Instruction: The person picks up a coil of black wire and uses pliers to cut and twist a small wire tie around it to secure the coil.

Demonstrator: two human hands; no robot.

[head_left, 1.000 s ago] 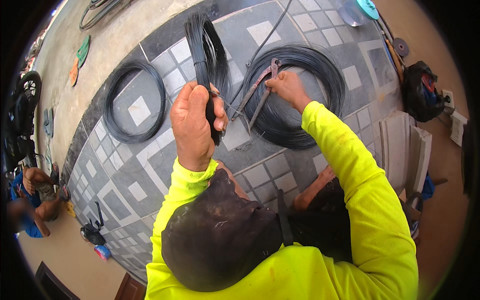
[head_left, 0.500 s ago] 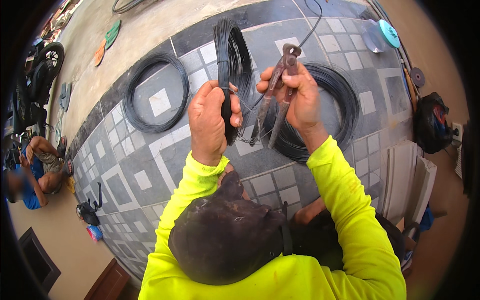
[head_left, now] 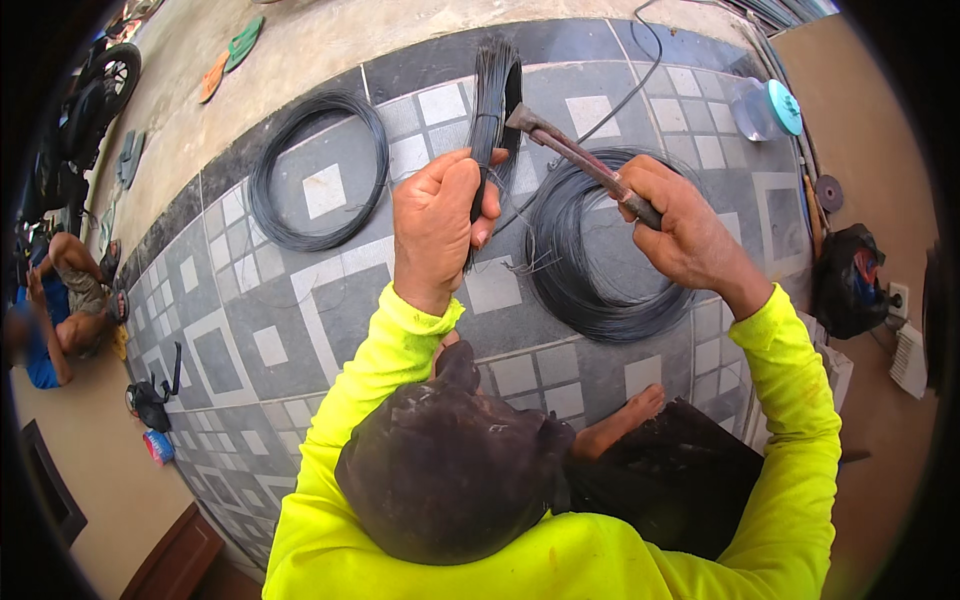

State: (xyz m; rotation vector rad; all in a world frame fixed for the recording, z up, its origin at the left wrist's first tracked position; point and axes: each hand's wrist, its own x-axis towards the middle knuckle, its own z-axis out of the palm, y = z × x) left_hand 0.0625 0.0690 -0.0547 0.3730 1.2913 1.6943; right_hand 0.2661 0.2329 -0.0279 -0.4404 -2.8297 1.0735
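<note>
My left hand (head_left: 432, 235) is closed around a thick bundle of dark binding wire (head_left: 491, 110), which stands up from the fist. Thin loose wire ends stick out beside it. In my right hand (head_left: 690, 228) are worn, rusty pincers (head_left: 575, 155), gripped by the handles. They slant up and left, with the head beside the upper part of the bundle; I cannot tell whether it touches. Below the pincers lies a large coil of dark wire (head_left: 566, 305) on the floor. A thinner wire coil (head_left: 262, 190) rests further left.
Grey patterned tiles (head_left: 495, 285) cover the floor. A clear jar with a turquoise lid (head_left: 785, 108) and a black plastic bag (head_left: 850, 280) stand at right. A dark cable (head_left: 640, 85) runs behind the coil. Sandals (head_left: 243, 45), a motorbike (head_left: 95, 100) and a seated person (head_left: 75, 315) are at left.
My right hand has moved right and lower, swinging the pincers from upright to a slant with the head toward the bundle. My left hand and the bundle have shifted slightly right.
</note>
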